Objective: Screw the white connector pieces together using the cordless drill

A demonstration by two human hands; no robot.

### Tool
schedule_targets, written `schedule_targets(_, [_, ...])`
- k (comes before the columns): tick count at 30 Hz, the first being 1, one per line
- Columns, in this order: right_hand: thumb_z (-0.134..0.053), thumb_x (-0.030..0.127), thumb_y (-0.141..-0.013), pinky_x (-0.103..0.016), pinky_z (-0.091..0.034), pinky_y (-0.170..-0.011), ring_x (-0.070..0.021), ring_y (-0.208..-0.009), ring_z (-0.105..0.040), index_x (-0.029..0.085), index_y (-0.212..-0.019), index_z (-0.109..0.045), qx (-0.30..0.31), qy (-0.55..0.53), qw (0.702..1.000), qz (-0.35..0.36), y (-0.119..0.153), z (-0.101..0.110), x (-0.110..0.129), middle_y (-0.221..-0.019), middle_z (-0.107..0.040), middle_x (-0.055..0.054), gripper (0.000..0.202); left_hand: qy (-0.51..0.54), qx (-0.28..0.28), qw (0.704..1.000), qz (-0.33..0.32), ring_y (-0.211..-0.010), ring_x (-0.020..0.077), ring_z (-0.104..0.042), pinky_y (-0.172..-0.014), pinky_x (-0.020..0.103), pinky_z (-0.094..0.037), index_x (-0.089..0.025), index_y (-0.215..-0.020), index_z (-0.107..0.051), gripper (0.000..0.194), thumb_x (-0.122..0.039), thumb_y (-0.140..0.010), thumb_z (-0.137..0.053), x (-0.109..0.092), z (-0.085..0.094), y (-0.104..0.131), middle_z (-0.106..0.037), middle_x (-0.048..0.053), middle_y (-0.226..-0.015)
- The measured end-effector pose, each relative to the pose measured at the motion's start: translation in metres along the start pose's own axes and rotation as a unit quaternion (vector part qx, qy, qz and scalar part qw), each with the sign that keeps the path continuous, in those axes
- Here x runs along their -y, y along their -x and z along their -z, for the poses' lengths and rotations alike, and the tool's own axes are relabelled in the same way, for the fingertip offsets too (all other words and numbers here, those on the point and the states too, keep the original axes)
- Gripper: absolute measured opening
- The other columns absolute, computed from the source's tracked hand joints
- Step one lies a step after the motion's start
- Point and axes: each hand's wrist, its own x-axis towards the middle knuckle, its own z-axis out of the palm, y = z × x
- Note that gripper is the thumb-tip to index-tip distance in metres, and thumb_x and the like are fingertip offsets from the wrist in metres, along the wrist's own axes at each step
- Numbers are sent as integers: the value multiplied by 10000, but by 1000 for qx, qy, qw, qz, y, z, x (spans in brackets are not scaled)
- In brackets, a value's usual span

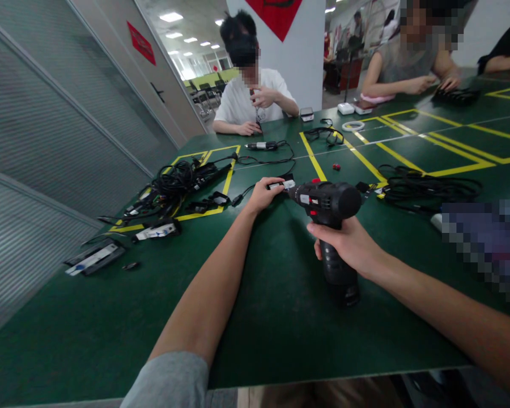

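My right hand [349,245] is wrapped round the grip of a black cordless drill [325,201] with red switches, its chuck pointing left and away from me. Just beyond the chuck, my left hand [264,194] has its fingers closed on a small white-and-black device [288,185] on the table. The drill's tip reaches this part, but whether it touches is hard to make out. A black cable with a plug end [238,198] lies left of my left hand.
Tangled black cables [176,181] lie at left, with white-and-black housings [157,230] nearer. A pen-shaped electric screwdriver [261,145] rests farther back. Coiled cables [429,187] lie at right on the green table [280,328]. A person in a white shirt [255,93] sits opposite; another is at right.
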Motion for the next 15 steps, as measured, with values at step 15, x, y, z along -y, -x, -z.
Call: schedule_targets(15, [-694,334,-811,-275,-427,-471,-146,-447,-554,187,-840,-581,-1,-13,1000,4,0,1,-1,-499,-593,14,188,-10,-1,1000,-2,-1116,224,-589,-1052,375,-426,-227,-1090,-723,326,-362,-804,-642,-1,0,0,-687,59,-1138])
